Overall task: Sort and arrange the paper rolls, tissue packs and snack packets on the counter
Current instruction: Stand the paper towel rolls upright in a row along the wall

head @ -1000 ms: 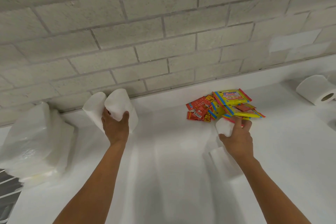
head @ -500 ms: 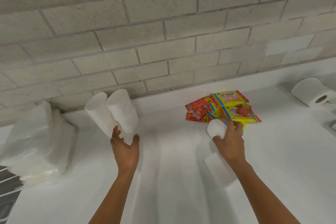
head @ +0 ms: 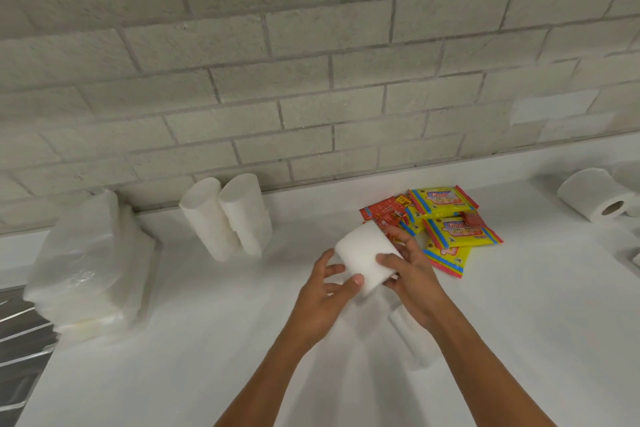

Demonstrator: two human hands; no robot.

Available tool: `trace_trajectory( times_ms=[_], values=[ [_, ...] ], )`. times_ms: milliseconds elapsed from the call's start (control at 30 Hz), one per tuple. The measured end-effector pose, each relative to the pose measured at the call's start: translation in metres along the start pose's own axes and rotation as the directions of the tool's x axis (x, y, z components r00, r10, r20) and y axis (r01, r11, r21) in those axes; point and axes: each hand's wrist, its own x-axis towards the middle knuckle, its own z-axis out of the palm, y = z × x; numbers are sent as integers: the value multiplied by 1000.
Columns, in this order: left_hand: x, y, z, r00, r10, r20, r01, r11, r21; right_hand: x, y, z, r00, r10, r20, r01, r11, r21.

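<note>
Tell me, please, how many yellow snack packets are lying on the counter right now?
3. One lies nearest the wall, one just in front of it, and a third pokes out beneath that, nearest the hands. More may be hidden under the pile.

tissue packs [head: 90, 267] left, snack packets [head: 446, 218] right — rolls [head: 227, 215] (two) between

A broad strip of bare white counter [head: 180, 340] is left open in the foreground, between the stacked tissue packs [head: 90, 267] at the left and the snack packets [head: 446, 222] at the right. The back edge is blocked by two upright paper rolls [head: 228, 215] set touching each other against the brick wall [head: 311, 62]. A clear gap is seen between those rolls and the packets. The far right corner is occupied by a toilet roll [head: 595, 198] lying on its side.
</note>
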Motion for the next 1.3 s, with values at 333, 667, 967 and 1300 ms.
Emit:
trace_trajectory(
  times_ms=[333, 667, 967, 1300],
  values=[
    [-9, 1, -6, 989, -27, -144, 5, 989, -147, -1, 5, 7, 972, 22, 233, 7, 992, -126],
    [27, -7, -35, 918, -44, -394, 66, 997, 43, 11, 0, -2, 984, -28, 178, 132, 789, -601],
    [101, -12, -55, 826, -23, -563, 130, 980, 149, 12, 0, -38, 993, -64, 104, 121, 626, -770],
    [136, -25, -44, 759, -61, -649, 211, 965, 157, -6, -3, -71, 989, 120, -92, -142, 535, -833]
  ],
)
